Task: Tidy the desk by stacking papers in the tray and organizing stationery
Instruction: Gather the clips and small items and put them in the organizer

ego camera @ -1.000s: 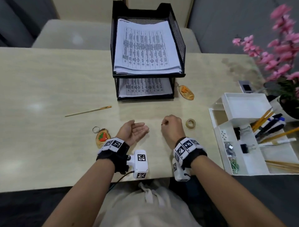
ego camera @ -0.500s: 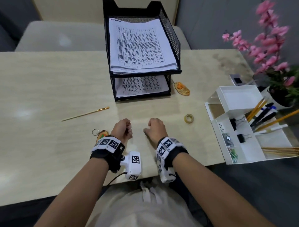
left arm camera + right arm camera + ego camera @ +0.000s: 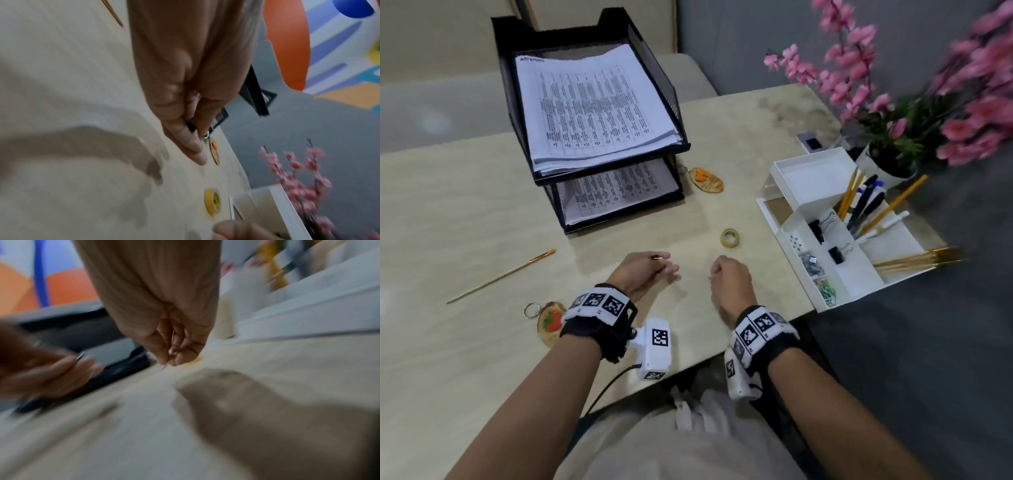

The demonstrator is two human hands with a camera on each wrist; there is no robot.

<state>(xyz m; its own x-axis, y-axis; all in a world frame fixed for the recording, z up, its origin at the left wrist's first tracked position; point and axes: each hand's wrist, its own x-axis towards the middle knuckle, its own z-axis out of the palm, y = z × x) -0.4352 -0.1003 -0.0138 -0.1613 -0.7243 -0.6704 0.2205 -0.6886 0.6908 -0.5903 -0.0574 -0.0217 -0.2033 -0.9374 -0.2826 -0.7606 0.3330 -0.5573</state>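
My left hand (image 3: 654, 270) hovers over the desk's near middle and pinches a small metal clip (image 3: 658, 257) between thumb and forefinger; the clip (image 3: 80, 356) glints in the blurred right wrist view. My right hand (image 3: 727, 277) is curled beside it, holding a thin silvery clip (image 3: 164, 366) that pokes out below the fingertips. Printed papers (image 3: 592, 102) lie stacked in both tiers of the black mesh tray (image 3: 616, 156) behind the hands. The white organizer (image 3: 808, 202) on the right holds pens, pencils, binder clips and paper clips.
A yellow tape roll (image 3: 730, 237) lies between my right hand and the organizer. A thin brush (image 3: 500, 277) and a strawberry keychain (image 3: 549, 320) lie left. An orange keychain (image 3: 705, 180) sits by the tray. A pink flower pot (image 3: 893, 164) stands behind the organizer.
My left hand went from palm up and open to curled, and now pinches a small clip. The right hand stayed curled. The head view swung so the desk looks tilted.
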